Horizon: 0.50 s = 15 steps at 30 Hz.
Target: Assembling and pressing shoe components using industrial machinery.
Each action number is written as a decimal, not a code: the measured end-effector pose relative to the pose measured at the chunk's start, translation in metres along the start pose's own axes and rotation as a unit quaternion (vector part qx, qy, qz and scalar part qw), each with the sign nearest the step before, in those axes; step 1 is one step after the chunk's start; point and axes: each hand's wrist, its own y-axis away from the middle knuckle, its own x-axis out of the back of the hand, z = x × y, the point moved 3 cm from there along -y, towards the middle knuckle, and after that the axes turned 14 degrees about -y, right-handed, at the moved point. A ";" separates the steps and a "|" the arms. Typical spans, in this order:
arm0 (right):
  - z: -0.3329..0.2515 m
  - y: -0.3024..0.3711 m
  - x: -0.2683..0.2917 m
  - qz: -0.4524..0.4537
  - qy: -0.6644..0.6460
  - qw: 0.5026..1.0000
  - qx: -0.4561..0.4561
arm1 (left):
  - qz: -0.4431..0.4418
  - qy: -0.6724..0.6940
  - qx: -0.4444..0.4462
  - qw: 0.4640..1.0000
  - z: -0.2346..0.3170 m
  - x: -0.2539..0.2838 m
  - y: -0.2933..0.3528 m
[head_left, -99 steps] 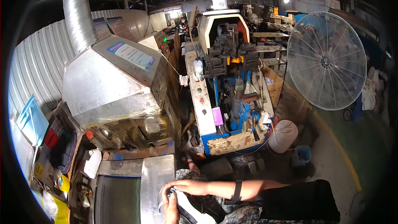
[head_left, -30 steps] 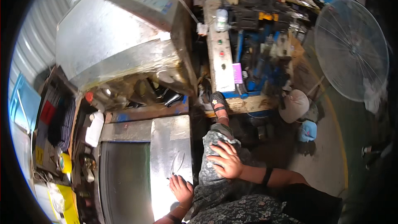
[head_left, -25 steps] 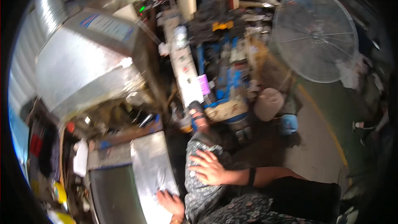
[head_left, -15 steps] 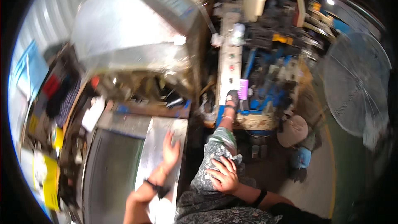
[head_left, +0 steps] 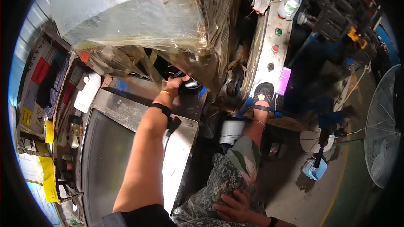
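Your left hand [head_left: 173,86] is extended forward over the steel bench [head_left: 185,130], reaching under the lower edge of the plastic-wrapped metal hood [head_left: 139,12]. Its fingers [head_left: 182,80] are curled around a dark rounded object [head_left: 190,85] that sits at the far edge of the bench, just beneath the hood. The fingers are closed on its near side. The pictures do not show clearly what kind of object it is, as it lies in shadow. A black strap [head_left: 162,109] sits on your left wrist, with a thin yellow band just ahead of it.

Your right hand [head_left: 235,206] rests flat on your patterned trouser leg [head_left: 227,176], near the lower edge of the view. Its fingers are spread and loosely open, palm down on the cloth, holding nothing. A dark band sits on the right wrist.

Your right foot, in a black sandal [head_left: 263,96], is raised and set against the base of the control panel [head_left: 271,38], below its green and red buttons. A pink tag [head_left: 284,80] hangs just right of the sandal.

A white bottle [head_left: 87,93] lies at the left end of the bench, well apart from your left hand. A wire-guard fan [head_left: 385,134] stands at the right edge of the view. A small blue container [head_left: 314,169] sits on the floor near the fan.
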 end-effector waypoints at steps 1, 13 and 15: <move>0.005 -0.001 0.000 0.012 0.002 1.000 0.013 | -0.063 -0.006 0.054 0.997 0.011 0.003 0.004; 0.014 0.001 -0.014 -0.036 -0.003 0.998 0.056 | 0.126 -0.599 -0.160 0.774 0.087 -0.015 0.057; 0.015 -0.005 -0.017 -0.053 -0.029 0.997 0.039 | 0.108 -0.608 -0.210 0.758 0.093 -0.015 0.065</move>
